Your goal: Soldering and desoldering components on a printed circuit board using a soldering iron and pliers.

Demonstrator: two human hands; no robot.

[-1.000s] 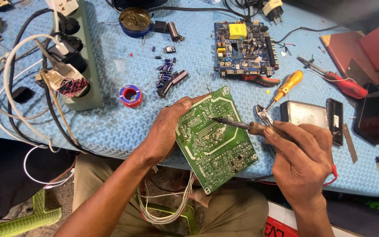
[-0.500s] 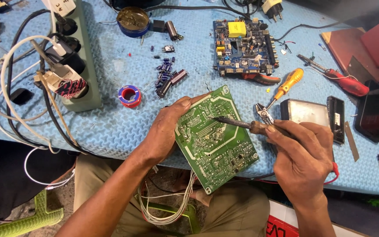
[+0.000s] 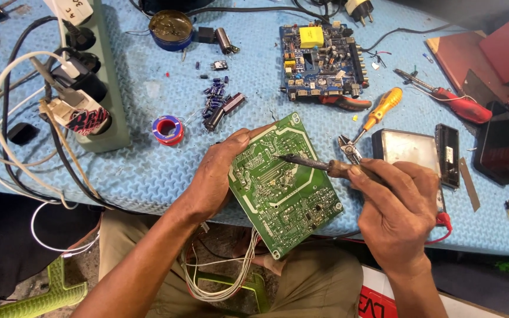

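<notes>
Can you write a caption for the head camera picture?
Left hand tilts a green circuit board; right hand touches a soldering iron to it.

Both forearms are bare right up to the frame edge, no sleeves, no watch, no gloves. Left hand [image 3: 216, 176] comes in from seven o'clock on a long, lean forearm with sinews showing along its length. Right hand [image 3: 399, 203] rises from five o'clock, broad across the back, knuckles ridged, veins standing out, nails short and plain. No rings on any finger that shows. Down at six o'clock, the lap: khaki-olive trousers [image 3: 319, 288], loose and creased over both thighs, a fold of cloth bunching at the left knee.
</notes>
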